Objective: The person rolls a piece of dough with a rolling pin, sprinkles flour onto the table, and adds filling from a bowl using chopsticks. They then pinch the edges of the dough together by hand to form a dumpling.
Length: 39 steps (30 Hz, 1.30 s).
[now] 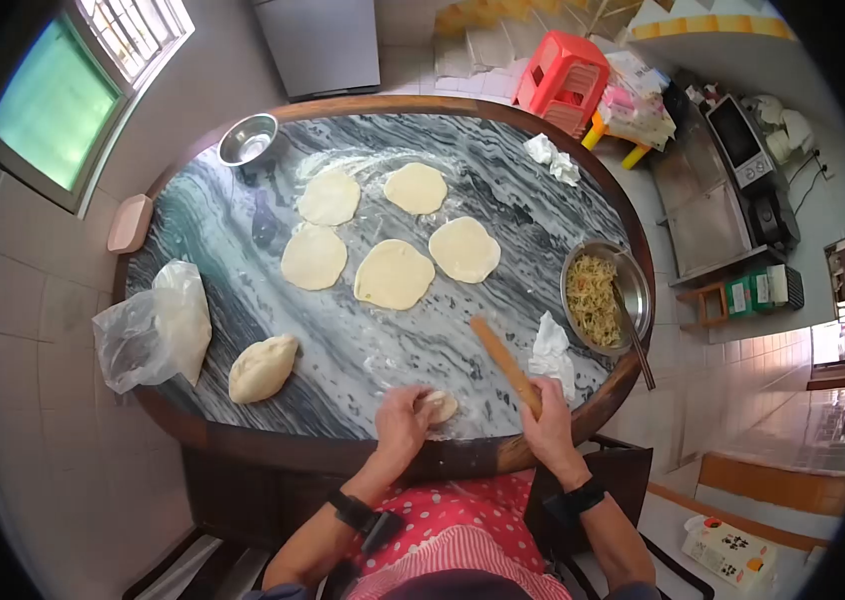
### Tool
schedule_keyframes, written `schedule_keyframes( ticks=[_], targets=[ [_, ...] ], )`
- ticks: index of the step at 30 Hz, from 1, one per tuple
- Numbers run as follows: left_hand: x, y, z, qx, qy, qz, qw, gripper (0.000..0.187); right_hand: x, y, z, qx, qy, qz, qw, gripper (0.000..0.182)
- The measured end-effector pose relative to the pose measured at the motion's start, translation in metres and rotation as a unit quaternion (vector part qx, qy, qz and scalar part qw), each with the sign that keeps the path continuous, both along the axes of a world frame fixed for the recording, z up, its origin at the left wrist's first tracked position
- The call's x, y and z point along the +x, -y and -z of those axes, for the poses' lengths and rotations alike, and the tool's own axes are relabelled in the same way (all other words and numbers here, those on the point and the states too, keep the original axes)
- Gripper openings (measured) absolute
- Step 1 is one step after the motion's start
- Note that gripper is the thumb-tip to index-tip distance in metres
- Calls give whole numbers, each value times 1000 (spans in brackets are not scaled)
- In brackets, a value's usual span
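Observation:
My left hand (pixel 403 421) is closed around the edge of a small piece of dough (pixel 440 406) near the table's front edge. In my right hand (pixel 549 425) is a wooden rolling pin (pixel 501 355), gripped at its lower end and slanting up to the left. Beyond my hands lie several flat dough rounds, among them a near one (pixel 395 275), a right one (pixel 465 250) and a back one (pixel 416 189). A larger lump of dough (pixel 263 369) sits to the left. Flour dusts the marble tabletop (pixel 343 340).
On the right stands a metal bowl (pixel 640 281) of shredded filling (pixel 593 303) with chopsticks (pixel 637 338) in it. Crumpled tissue (pixel 552 352) lies beside my right hand. At left are a plastic bag (pixel 158 325) and a pink box (pixel 130 223); a steel bowl (pixel 249 140) is behind.

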State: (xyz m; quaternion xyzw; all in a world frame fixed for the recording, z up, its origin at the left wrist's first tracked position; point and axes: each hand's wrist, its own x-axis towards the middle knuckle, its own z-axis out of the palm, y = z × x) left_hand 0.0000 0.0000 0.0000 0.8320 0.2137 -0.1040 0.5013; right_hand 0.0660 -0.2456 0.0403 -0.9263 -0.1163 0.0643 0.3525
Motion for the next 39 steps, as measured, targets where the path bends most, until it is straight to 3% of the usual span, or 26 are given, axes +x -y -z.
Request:
schedule_keyframes(
  ticks=[2,3,5,6,8,9,11,14,15,16,19,21,26,29,34,39],
  targets=[
    [-5,-13,-17,61,44,-3,997,34,-8,-24,-15,59,3,-50,997,43],
    [19,18,-8,24,77,-5,997,34,14,1,-22,21,34,-51,998,43],
    [5,-4,-32,13,77,-150,986,34,2,-19,-23,43,45,-126,990,43],
    [2,-17,-41,20,72,-144,987,34,-1,-30,-22,30,61,-165,984,45],
    [12,-31,-50,132,295,-134,937,38,-4,-40,-15,36,71,-205,975,46],
    [17,-32,-48,134,293,-133,937,38,-6,-45,-9,42,79,-248,965,46],
    [29,-28,-29,333,243,63,909,47,-7,-50,9,31,79,-267,960,45],
    [22,-18,-5,325,167,134,921,57,-10,-53,20,3,87,-272,958,40],
    [23,-18,-5,329,151,146,920,59,-11,-54,23,-6,123,-222,967,40],
    [24,-19,-5,329,148,150,921,59,-12,-57,24,-13,156,-171,973,40],
    [45,-25,-5,347,178,152,908,59,16,-73,29,-85,226,-155,958,45],
    [67,-26,-9,354,180,120,910,58,46,-84,32,-112,208,-135,962,49],
    [56,-26,-10,347,148,136,916,60,30,-82,28,-172,125,-126,969,60],
    [44,-24,-6,354,152,148,911,61,20,-78,30,-192,124,-144,963,62],
    [93,-32,-15,347,153,98,920,61,78,-100,24,-174,131,-96,971,60],
    [80,-30,-10,335,152,103,924,60,47,-88,29,-172,94,-110,974,60]
  ],
)
